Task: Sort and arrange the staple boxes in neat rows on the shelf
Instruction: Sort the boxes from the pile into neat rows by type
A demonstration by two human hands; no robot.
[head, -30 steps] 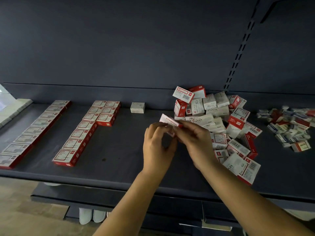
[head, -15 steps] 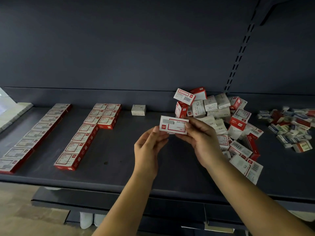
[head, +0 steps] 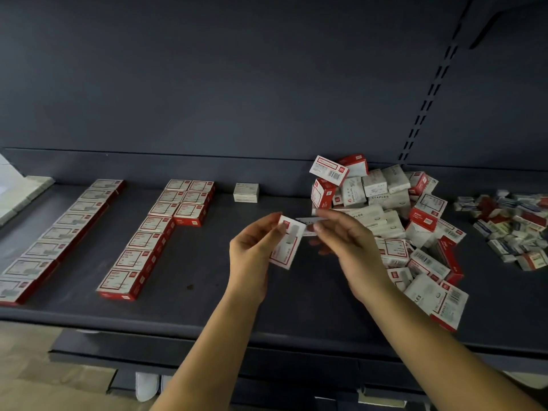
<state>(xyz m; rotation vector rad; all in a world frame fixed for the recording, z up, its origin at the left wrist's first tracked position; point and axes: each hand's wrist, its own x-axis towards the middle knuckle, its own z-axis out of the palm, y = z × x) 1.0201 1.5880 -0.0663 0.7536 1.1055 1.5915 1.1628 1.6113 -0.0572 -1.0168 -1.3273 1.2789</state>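
My left hand [head: 252,256] holds a red-and-white staple box [head: 287,247] upright above the middle of the dark shelf [head: 213,304]. My right hand [head: 353,247] is just to its right and pinches a second, blurred white box [head: 307,221] seen edge-on between thumb and forefinger. A loose pile of red-and-white and white staple boxes [head: 385,203] lies right of my hands. Two flat rows of boxes are laid out at the left: a long single row [head: 59,232] and a row [head: 145,244] that is doubled at the back.
A lone white box [head: 245,192] stands at the back between the rows and the pile. A heap of smaller mixed boxes [head: 513,226] sits far right. Pale boxes [head: 26,191] line the left edge. A lower shelf and white shoes [head: 145,384] show below.
The box that both hands held level has come into my left hand and turned upright. My right hand has drawn slightly away, with a second box in its fingers.
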